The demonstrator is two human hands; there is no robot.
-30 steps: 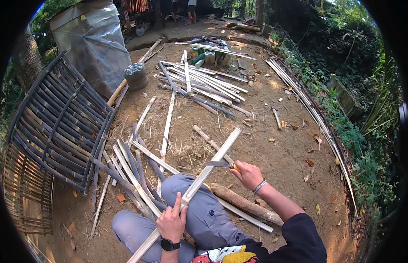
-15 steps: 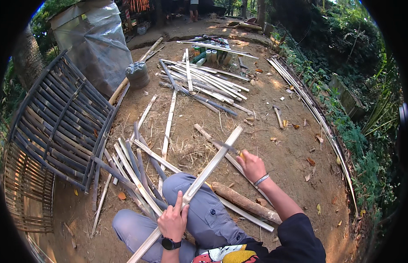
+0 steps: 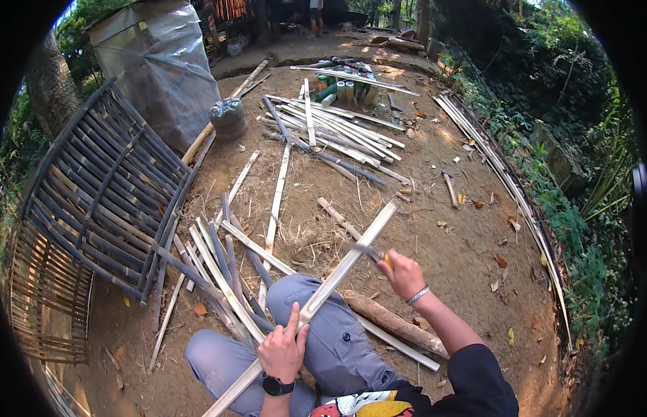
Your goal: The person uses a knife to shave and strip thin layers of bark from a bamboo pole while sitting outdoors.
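Observation:
A long pale split bamboo strip [image 3: 344,267] slants across my raised knee, its far end up off the ground. My left hand [image 3: 282,351] is closed round its lower part near the knee, index finger stretched along it. In my right hand [image 3: 405,274] is a knife [image 3: 369,251] with a yellowish handle. Its dark blade lies across the strip's upper part and appears to touch it. Under my right forearm a thick brown log [image 3: 396,324] rests on the ground.
Dark bamboo poles and pale strips [image 3: 219,267] lie left of my knee. A slatted bamboo panel [image 3: 104,187] leans at the left. Ahead are a pile of bamboo strips [image 3: 344,132], a dark bag [image 3: 228,119] and a small hatchet-like tool [image 3: 449,187]. Long strips [image 3: 504,170] edge the greenery.
My right hand and the knife have drawn slightly down along the bamboo strip, toward me. The left hand keeps its hold. The whole view has shifted a little.

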